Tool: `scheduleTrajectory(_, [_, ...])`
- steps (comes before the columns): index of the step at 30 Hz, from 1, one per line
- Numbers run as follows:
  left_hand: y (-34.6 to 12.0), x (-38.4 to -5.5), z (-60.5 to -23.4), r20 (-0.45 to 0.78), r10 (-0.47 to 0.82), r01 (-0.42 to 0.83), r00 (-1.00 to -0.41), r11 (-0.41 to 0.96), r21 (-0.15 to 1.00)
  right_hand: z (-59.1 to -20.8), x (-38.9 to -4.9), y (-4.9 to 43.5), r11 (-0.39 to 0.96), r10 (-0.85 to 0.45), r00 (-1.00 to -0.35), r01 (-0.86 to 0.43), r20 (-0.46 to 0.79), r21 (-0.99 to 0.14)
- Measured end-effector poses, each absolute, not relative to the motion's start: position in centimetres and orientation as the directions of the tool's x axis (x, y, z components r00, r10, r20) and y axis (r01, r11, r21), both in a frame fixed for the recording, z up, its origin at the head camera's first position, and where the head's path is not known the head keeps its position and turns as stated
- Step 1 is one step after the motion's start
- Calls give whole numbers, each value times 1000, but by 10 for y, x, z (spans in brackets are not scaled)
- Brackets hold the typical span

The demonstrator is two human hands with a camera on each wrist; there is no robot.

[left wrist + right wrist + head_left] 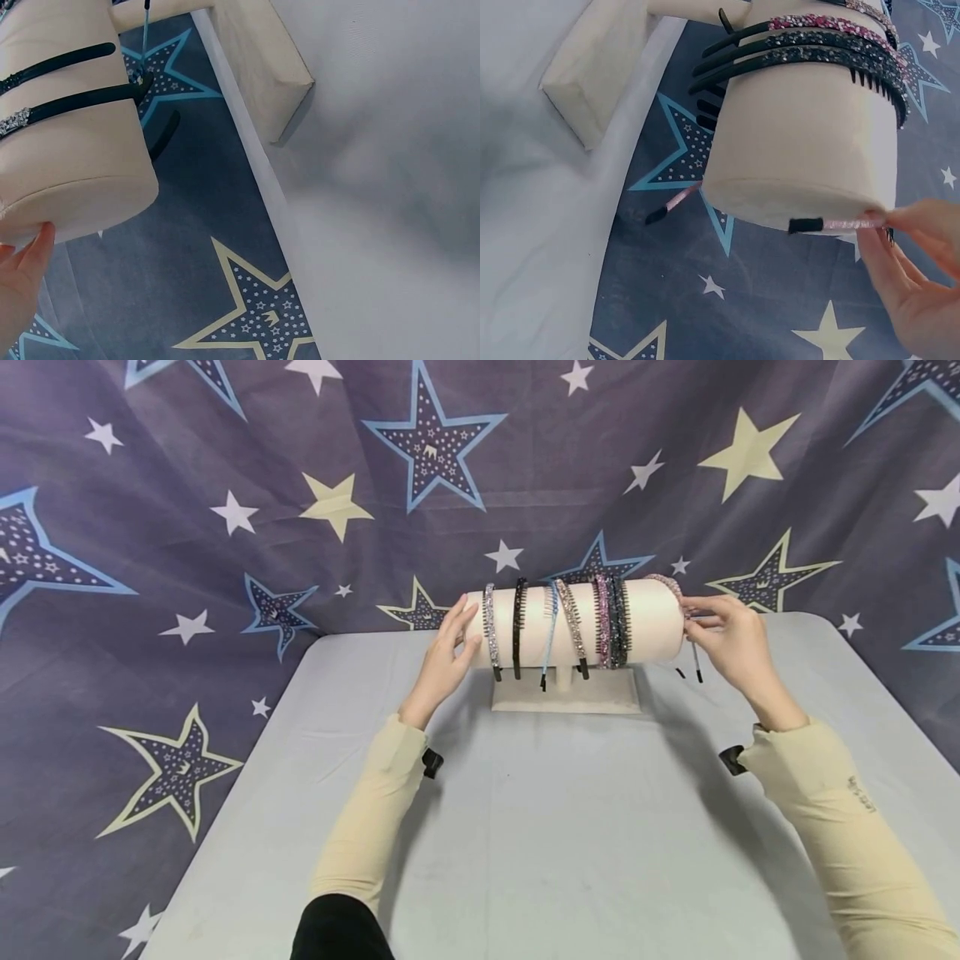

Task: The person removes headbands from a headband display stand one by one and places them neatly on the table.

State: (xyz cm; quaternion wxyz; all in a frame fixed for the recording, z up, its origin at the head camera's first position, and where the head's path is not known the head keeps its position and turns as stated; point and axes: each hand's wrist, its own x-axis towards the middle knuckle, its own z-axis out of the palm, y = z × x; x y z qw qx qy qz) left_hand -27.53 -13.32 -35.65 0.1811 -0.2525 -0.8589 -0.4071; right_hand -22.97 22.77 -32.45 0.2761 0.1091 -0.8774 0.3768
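Note:
A cream cylindrical headband stand [654, 627] holds several toothed headbands around its roll. My left hand [444, 664] rests against the roll's left end with its fingers extended; in the left wrist view, fingertips touch the round end face. At the opposite end, my right hand [731, 643] pinches a pink glittery headband [851, 224] between thumb and fingers. Its black tips hang past the roll's end, while part of its band shows above the roll in the head view. Nearest the left hand is a silver sparkly headband [491, 625].
On the roll are also a black headband [517, 631], a thin blue one [552, 627], and purple and dark glittery ones [617, 622]. The stand's flat base [525, 693] sits on a grey-covered table [570, 827]. A star-patterned cloth [247, 460] hangs behind.

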Motion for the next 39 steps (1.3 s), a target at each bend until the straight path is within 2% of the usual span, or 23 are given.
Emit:
scheduleTrajectory(4, [-133, -275, -356, 511, 288, 578, -810, 539, 613, -324, -230, 227, 699, 3, -817, -411, 577, -585])
scheduleTrajectory(9, [-133, -276, -356, 519, 290, 586, -804, 533, 610, -327, -231, 223, 727, -5, -752, -455, 659, -514])
scheduleTrajectory(13, [-133, -276, -357, 518, 286, 583, -806, 534, 612, -330, -233, 220, 757, 28, -721, -437, 692, -486])
scheduleTrajectory(27, [-134, -276, -355, 513, 288, 580, -808, 536, 613, -330, -233, 220, 763, 131, -719, -366, 682, -533])
scheduleTrajectory(39, [-133, -276, -355, 522, 288, 587, -803, 532, 610, -339, -238, 233, 686, 257, -773, -277, 580, -673])
